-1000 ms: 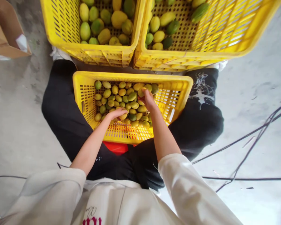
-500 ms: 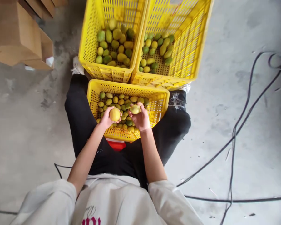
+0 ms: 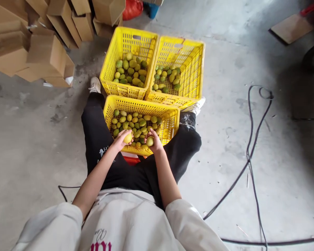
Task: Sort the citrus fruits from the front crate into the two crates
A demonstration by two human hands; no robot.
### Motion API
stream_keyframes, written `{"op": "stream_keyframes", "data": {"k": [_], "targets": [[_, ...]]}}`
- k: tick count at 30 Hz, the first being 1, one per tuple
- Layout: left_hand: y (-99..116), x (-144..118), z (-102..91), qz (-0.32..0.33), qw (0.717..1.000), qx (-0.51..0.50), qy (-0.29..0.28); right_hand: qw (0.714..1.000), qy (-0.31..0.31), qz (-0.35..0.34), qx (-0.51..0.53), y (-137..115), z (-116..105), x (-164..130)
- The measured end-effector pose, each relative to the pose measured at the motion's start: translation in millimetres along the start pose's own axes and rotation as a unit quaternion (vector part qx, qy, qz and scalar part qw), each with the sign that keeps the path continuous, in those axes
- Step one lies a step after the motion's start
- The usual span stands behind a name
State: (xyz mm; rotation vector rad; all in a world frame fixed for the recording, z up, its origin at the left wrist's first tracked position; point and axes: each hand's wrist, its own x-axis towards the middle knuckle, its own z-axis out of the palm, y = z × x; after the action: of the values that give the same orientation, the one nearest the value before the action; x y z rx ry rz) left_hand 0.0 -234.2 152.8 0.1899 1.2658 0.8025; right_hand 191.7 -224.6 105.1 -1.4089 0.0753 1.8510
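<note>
Left hand clamps yellow fruit | right hand clamps greenish fruit | near crate well stocked | two far crates part-filled.

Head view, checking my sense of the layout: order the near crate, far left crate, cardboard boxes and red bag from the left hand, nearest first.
1. Near crate, between the legs, right beneath the left hand.
2. Far left crate, just beyond.
3. Cardboard boxes, upper left.
4. Red bag, top edge.
</note>
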Motion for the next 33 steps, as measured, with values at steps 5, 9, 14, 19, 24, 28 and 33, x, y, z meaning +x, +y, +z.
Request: {"op": "stream_keyframes", "data": {"k": [5,9,14,19,24,28,33], "targets": [[-1,8,0.2,-0.036,0.991,-0.063,0.109,0.993,0.104,0.052,0.032,11,-3,6],[2,11,-4.4,-0.069,0.988,-0.064,0.123,0.987,0.147,0.042,0.051,10,-9,11],[0,15,-2.6,-0.097,0.984,-0.079,0.124,0.986,0.147,0.031,0.077,8,-8,14],[1,16,1.4,-0.095,0.977,-0.110,0.156,0.985,0.133,0.053,0.093,12,-4,13],[3,17,1.4,-0.090,0.971,-0.140,0.169,0.984,0.132,0.061,0.106,12,-6,16],[1,20,0.9,-0.109,0.966,-0.137,0.192,0.982,0.146,0.056,0.101,13,-7,21],[0,19,2.2,-0.137,0.966,-0.135,0.173,0.979,0.166,0.061,0.098,16,-14,25]]}}
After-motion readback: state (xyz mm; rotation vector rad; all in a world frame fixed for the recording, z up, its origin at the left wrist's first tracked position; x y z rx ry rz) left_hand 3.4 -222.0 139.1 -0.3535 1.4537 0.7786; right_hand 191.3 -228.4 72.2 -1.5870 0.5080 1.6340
